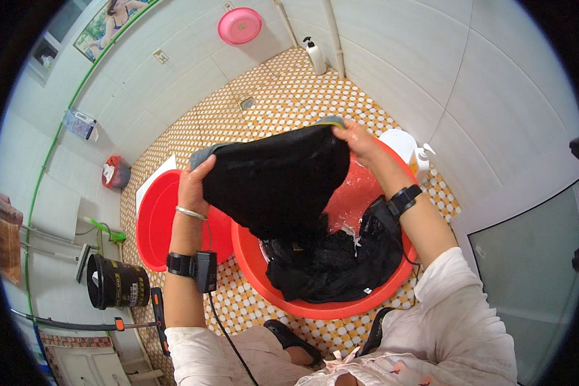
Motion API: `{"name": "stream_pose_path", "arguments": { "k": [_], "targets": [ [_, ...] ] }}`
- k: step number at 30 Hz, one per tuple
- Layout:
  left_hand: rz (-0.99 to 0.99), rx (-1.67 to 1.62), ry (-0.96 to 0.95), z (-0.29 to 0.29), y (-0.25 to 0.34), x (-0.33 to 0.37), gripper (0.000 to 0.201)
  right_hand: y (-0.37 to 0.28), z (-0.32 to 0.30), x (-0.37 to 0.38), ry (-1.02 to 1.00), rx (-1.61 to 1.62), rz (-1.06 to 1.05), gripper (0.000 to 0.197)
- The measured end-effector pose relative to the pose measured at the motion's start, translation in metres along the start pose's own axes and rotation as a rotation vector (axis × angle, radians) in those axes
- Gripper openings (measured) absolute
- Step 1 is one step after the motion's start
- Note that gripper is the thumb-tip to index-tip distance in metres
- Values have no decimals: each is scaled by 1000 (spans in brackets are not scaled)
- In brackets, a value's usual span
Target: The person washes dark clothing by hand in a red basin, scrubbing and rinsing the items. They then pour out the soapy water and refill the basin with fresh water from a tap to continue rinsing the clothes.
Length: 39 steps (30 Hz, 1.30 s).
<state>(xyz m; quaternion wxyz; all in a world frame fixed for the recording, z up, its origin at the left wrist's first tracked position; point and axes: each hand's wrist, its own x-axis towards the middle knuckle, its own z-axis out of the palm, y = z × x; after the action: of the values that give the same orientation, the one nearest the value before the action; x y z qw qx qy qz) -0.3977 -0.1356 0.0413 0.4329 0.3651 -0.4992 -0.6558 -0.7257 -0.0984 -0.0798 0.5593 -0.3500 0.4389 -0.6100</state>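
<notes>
A wet-looking black cloth garment (276,177) with a grey edge is stretched out in the air between my two hands. My left hand (195,186) is closed on its left top corner, and my right hand (356,140) grips the right top corner, where a yellowish-green trim shows. The garment's lower part hangs into a large red basin (325,312) in front of me. More black clothing (334,270) lies bunched in that basin, with some whitish suds or water beside it. Whether the hanging cloth is separate from that pile cannot be made out.
A second red basin (153,222) stands to the left, partly behind my left arm. A white pump bottle (420,162) is beside the large basin's right rim. Further left are a black bucket (119,283) and a squeegee-like tool (158,321). A floor drain (247,103) lies ahead.
</notes>
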Motion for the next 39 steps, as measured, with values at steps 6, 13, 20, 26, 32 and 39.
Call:
{"name": "stream_pose_path", "arguments": {
  "k": [6,13,20,26,32,39],
  "targets": [
    [85,51,71,-15,18,-1,17,-45,-11,-18,-43,-107,-278,19],
    [245,-47,91,9,41,10,8,-65,-34,-35,-27,27,-255,28],
    [202,-40,124,0,23,34,8,-75,-28,-45,17,73,-216,29],
    [275,-68,-18,-14,21,39,10,-79,-20,-46,-69,98,-269,26],
    [-358,815,-447,-76,-48,15,12,-4,-49,-45,-668,-678,-122,18],
    [-753,1274,-1307,-87,-247,-58,36,141,-79,-98,-979,-1214,694,33]
  ]
}}
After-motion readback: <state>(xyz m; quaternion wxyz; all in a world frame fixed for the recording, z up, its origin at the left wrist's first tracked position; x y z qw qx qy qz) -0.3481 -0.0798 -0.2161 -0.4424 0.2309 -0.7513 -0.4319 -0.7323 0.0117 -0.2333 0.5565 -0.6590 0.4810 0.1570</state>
